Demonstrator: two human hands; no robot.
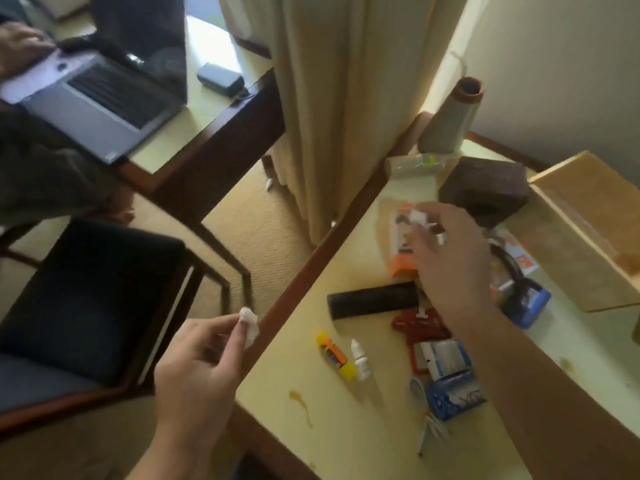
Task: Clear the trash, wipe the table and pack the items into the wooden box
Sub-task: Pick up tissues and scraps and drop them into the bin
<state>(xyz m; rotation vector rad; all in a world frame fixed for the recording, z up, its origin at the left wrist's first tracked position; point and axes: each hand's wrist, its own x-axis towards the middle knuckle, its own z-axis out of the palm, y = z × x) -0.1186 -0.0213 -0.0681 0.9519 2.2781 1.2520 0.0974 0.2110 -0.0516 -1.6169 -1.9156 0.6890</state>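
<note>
My left hand [204, 362] is off the table's left edge, pinching a small crumpled white paper scrap [249, 322]. Over the cluttered middle of the yellow-topped table [346, 427], my right hand [450, 261] hovers with a small white scrap [419, 216] at its fingertips, above an orange package [401, 251]. The wooden box [585, 216] lies at the right. On the table lie a black cylinder [372, 298], a yellow-orange glue stick [335, 356], a white dropper bottle [360, 363], a red tag [415, 323] and blue-white rolls [453, 396]. A brown spill [300, 403] stains the near top.
A dark brown box [485, 192] and a grey cone spool [450, 123] stand at the table's back. A black-cushioned chair [86, 306] sits to the left. Another person types on a laptop [93, 95] on a second table. A curtain [346, 98] hangs between.
</note>
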